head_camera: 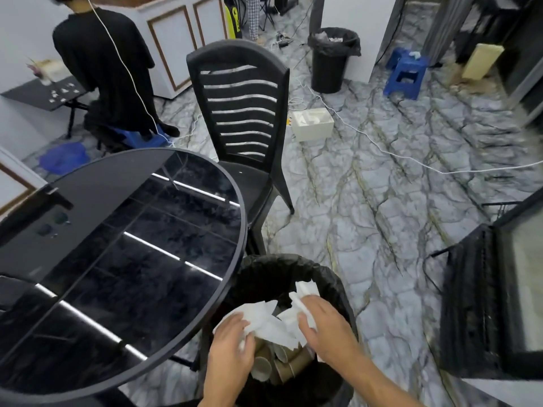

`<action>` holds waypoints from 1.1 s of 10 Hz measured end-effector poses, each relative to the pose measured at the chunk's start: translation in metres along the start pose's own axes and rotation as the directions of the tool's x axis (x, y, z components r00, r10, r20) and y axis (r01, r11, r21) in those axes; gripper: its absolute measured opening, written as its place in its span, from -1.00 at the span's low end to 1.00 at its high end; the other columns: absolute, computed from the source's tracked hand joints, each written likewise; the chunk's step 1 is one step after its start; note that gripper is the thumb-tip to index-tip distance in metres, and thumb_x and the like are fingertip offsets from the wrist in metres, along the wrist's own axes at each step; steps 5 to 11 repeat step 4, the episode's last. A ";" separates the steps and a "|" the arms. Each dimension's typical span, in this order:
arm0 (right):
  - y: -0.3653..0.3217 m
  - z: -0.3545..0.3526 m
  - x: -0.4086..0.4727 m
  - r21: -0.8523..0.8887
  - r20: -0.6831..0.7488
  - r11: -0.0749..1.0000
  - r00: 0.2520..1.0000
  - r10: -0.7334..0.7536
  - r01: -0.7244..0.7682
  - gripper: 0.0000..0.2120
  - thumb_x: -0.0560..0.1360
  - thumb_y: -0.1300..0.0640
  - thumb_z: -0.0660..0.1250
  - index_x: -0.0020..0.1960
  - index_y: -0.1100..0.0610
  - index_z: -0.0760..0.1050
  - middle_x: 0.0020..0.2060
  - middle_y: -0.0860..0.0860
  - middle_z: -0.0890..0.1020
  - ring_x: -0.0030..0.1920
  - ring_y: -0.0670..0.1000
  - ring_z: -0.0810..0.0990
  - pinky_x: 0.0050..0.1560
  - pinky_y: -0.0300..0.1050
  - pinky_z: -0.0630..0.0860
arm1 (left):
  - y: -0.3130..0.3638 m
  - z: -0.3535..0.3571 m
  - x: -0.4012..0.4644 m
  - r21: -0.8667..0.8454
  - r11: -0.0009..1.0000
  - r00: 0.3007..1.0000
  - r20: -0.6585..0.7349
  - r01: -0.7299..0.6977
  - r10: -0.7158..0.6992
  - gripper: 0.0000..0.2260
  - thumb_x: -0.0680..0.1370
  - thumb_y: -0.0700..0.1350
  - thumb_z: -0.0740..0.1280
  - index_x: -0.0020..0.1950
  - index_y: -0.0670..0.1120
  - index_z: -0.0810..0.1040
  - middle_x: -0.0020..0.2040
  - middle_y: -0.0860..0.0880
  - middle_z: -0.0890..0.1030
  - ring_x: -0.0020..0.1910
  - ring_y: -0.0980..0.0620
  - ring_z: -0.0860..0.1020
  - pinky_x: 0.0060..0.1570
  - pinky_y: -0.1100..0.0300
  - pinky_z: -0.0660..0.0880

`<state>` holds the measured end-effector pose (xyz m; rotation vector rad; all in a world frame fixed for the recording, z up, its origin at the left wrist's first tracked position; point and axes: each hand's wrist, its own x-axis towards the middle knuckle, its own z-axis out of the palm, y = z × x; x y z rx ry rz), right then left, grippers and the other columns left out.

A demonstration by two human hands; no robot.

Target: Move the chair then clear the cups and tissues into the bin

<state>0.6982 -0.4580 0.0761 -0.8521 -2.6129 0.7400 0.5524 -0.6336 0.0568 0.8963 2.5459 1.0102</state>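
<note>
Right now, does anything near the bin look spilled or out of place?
Nothing spilled: tissues are held over the bin, cups already inside. Only oddity: white cables trailing loose across the floor.

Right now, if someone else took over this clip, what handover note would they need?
Left hand: holds tissues over the bin.
Right hand: also holds tissues there.
Cups: in the bin, under the hands.
Chair: at the table's far side.
Done: no cups or tissues show on the table.
Left: let go of the tissues so they drop in.
</note>
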 end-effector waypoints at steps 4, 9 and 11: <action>0.017 0.047 -0.005 -0.060 0.085 0.998 0.996 0.040 -0.035 -0.62 0.52 -0.01 0.33 0.24 0.19 0.57 0.11 0.04 0.67 0.15 0.03 0.63 0.20 -0.16 0.51 | -0.020 0.032 0.008 -0.068 0.998 0.993 0.116 -0.009 0.017 -0.82 0.57 -0.18 0.40 0.16 -0.14 0.65 0.31 -0.05 0.61 0.37 0.05 0.49 0.34 0.25 0.33; 0.017 0.047 -0.005 -0.060 0.085 0.998 0.996 0.040 -0.035 -0.62 0.52 -0.01 0.33 0.24 0.19 0.57 0.11 0.04 0.67 0.15 0.03 0.63 0.20 -0.16 0.51 | -0.020 0.032 0.008 -0.068 0.998 0.993 0.116 -0.009 0.017 -0.82 0.57 -0.18 0.40 0.16 -0.14 0.65 0.31 -0.05 0.61 0.37 0.05 0.49 0.34 0.25 0.33; 0.017 0.047 -0.005 -0.060 0.085 0.998 0.996 0.040 -0.035 -0.62 0.52 -0.01 0.33 0.24 0.19 0.57 0.11 0.04 0.67 0.15 0.03 0.63 0.20 -0.16 0.51 | -0.020 0.032 0.008 -0.068 0.998 0.993 0.116 -0.009 0.017 -0.82 0.57 -0.18 0.40 0.16 -0.14 0.65 0.31 -0.05 0.61 0.37 0.05 0.49 0.34 0.25 0.33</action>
